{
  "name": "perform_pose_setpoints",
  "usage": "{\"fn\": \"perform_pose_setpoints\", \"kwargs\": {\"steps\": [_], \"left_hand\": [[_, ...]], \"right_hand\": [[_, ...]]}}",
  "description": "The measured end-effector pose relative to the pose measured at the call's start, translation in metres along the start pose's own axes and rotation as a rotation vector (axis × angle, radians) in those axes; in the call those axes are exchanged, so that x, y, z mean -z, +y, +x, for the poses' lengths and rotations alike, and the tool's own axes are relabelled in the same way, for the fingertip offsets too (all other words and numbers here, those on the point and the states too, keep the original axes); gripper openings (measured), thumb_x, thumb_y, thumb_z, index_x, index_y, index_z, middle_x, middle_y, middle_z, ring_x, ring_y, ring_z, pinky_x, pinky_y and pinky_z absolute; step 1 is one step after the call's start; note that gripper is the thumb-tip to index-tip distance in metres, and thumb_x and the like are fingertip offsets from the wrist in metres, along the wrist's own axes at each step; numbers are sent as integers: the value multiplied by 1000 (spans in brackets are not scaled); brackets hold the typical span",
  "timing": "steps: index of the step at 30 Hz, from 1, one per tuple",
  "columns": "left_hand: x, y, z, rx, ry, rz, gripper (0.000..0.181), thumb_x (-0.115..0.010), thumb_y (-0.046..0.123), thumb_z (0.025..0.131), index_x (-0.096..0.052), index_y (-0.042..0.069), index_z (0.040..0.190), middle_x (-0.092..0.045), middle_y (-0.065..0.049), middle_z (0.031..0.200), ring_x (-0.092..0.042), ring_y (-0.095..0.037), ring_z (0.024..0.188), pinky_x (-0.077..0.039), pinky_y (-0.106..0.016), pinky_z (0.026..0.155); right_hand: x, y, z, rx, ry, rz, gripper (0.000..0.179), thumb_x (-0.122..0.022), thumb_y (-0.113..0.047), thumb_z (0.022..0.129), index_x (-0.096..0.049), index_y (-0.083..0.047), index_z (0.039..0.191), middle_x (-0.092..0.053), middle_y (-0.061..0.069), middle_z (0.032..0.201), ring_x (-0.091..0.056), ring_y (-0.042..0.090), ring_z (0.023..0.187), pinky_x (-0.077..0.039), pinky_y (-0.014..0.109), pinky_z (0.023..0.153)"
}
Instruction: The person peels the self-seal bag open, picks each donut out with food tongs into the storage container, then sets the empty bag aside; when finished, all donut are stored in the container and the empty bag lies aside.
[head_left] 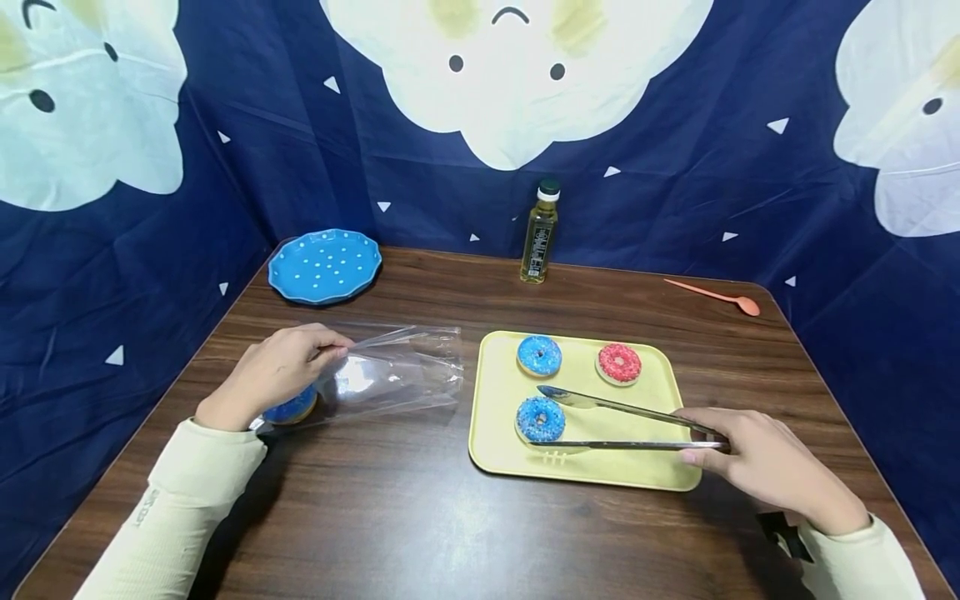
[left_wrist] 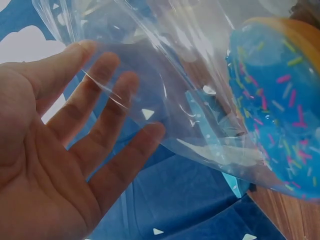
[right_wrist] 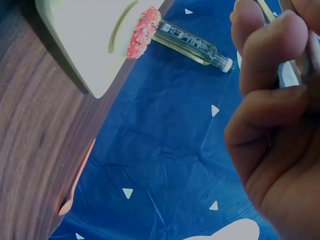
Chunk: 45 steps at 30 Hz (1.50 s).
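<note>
My left hand [head_left: 281,367] pinches the edge of a clear plastic bag [head_left: 405,375] between thumb and finger. In the left wrist view, the other fingers spread behind the film. A blue doughnut with coloured sprinkles [left_wrist: 280,110] lies in the bag, partly hidden under my hand in the head view. My right hand [head_left: 772,458] grips metal tongs [head_left: 630,445]. Their parted tips are on either side of the nearer blue doughnut [head_left: 531,421] on a yellow tray [head_left: 615,471]; firm contact cannot be told. Another blue doughnut [head_left: 538,356] and a red doughnut [head_left: 618,364] lie farther back.
A blue dotted plate [head_left: 325,267] stands at the back left of the wooden table [head_left: 390,517]. An oil bottle [head_left: 538,237] is upright at the back middle, and an orange spoon [head_left: 720,296] lies at the back right. Blue cloth [head_left: 300,167] hangs around the table.
</note>
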<state>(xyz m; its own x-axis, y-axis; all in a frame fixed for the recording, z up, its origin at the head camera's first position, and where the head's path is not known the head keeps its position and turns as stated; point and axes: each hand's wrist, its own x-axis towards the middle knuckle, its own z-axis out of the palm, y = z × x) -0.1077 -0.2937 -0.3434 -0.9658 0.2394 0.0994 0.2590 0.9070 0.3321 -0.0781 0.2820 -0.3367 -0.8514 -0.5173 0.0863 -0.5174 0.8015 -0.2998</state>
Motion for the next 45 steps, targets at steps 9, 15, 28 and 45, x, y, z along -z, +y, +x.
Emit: {"fn": "perform_pose_setpoints", "kwargs": {"steps": [9, 15, 28, 45], "left_hand": [[0, 0, -1, -2, -1, 1, 22, -62, 22, 102, -74, 13, 119, -71, -10, 114, -66, -29, 103, -53, -57, 82], [-1, -1, -1, -13, 3, 8, 22, -63, 21, 101, -74, 13, 118, -72, -7, 108, -66, -23, 94, -54, -53, 76], [-3, -2, -2, 9, 0, 5, 22, -64, 20, 101, -74, 12, 118, -71, -10, 116, -66, -30, 105, -52, -57, 83], [-2, -3, -1, -16, 22, 19, 21, -65, 20, 100, -75, 12, 116, -72, -8, 113, -67, -28, 102, -53, -57, 79]], "right_hand": [[10, -2, 14, 70, 38, 28, 36, -81, -30, 86, -70, -21, 120, -46, -24, 69, -46, -2, 64, -37, 25, 59], [9, -6, 36, 68, -2, 85, 36, -79, -30, 88, -71, -16, 121, -47, -19, 70, -46, 0, 64, -38, 25, 59], [9, -12, 62, 163, -69, -1, 38, -75, -35, 91, -73, -16, 123, -70, -15, 98, -62, 5, 85, -52, 38, 74], [16, -17, 65, 160, -36, 15, 33, -75, -34, 91, -72, -19, 121, -64, -19, 88, -58, 4, 78, -50, 37, 72]]}}
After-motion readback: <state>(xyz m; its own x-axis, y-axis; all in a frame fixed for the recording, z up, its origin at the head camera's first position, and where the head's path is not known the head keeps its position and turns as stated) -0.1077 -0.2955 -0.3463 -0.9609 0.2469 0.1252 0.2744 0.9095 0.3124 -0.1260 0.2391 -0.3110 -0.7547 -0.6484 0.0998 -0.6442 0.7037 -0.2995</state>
